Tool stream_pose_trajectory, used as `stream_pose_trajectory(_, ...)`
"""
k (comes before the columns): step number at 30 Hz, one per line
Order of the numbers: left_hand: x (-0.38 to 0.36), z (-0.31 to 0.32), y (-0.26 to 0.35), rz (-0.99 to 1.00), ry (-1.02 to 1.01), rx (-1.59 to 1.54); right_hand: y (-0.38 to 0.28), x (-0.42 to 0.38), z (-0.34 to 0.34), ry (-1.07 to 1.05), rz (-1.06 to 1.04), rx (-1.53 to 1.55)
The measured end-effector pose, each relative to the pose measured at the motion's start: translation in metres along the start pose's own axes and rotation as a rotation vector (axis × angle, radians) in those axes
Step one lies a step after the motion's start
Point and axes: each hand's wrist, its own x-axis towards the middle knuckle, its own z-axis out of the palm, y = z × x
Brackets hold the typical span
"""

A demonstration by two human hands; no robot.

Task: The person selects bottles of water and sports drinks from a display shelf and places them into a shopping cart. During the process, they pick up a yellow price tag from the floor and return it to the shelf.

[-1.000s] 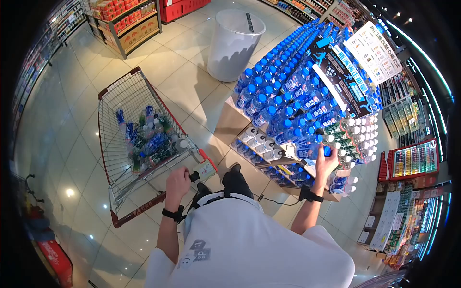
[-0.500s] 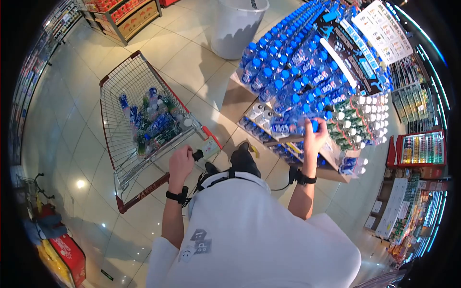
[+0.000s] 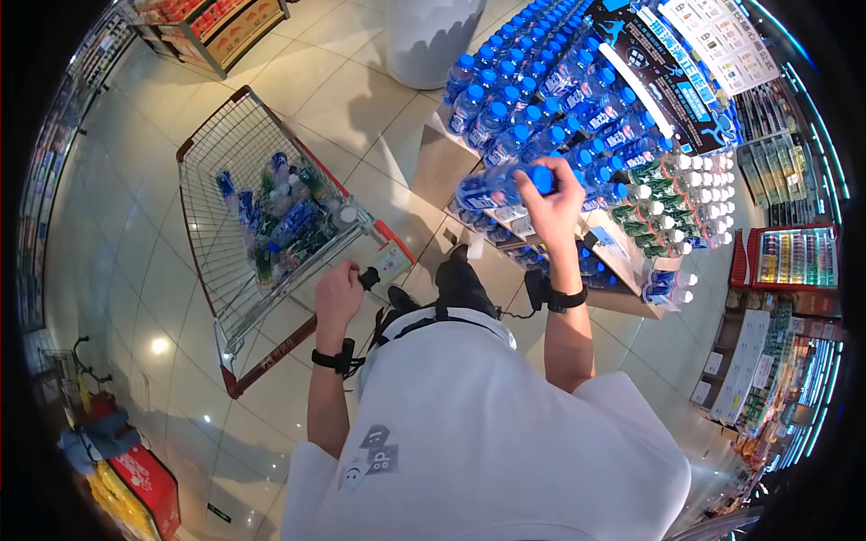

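The clear bottle (image 3: 490, 189) — blue-capped — tilts sideways, apparently full.

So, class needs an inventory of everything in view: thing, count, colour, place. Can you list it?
Shopping cart: one, silver and red, left
Cart bottles: several, blue and green, inside it
Held bottle: one, blue-capped, right hand
Display bottles: many, blue-capped or white-capped, upper right
Signs: two, black-blue and white, on display
Bin: one, whitish, top centre
Shelf unit: one, red goods, upper left
Bottle case: one, red frame, right
Floor: beige tiles
Edge items: too blurred to count
Wristbands: two, black
Shirt: one, white
Left hand: on cart handle
Right hand: around bottle cap
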Motion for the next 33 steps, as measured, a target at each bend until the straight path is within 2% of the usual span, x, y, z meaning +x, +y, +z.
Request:
stream_pose_trajectory(5,0.0,0.0,0.002,-0.002,0.023,-0.007,-0.048,0.022,0.053,-0.136,-0.114,0.101)
stream_pose_trajectory(12,-0.003,0.001,0.006,0.008,0.072,-0.01,-0.104,0.032,0.135,-0.5,-0.268,0.134)
stream_pose_trajectory(15,-0.003,-0.003,0.011,-0.045,0.061,0.003,-0.099,0.02,0.174,-0.587,-0.309,0.188)
stream_pose_trajectory(19,-0.005,0.0,0.012,-0.066,0.095,0.03,-0.076,-0.003,0.212,-0.673,-0.301,0.084)
stream_pose_trajectory(20,-0.005,0.0,0.012,-0.073,0.104,0.029,-0.066,-0.008,0.216,-0.757,-0.264,0.04)
stream_pose_trajectory(26,-0.008,0.003,0.013,-0.059,0.091,-0.015,-0.053,-0.026,0.221,-0.853,-0.23,-0.094)
stream_pose_trajectory(28,-0.007,0.0,0.013,-0.058,0.103,0.034,-0.048,-0.026,0.228,-0.902,-0.26,-0.073)
stream_pose_trajectory(31,-0.006,0.0,0.012,-0.035,0.092,0.008,-0.036,-0.032,0.242,-0.881,-0.303,0.173)
stream_pose_trajectory(33,-0.005,0.001,0.011,-0.026,0.066,0.019,-0.047,-0.032,0.231,-0.905,-0.318,0.184)
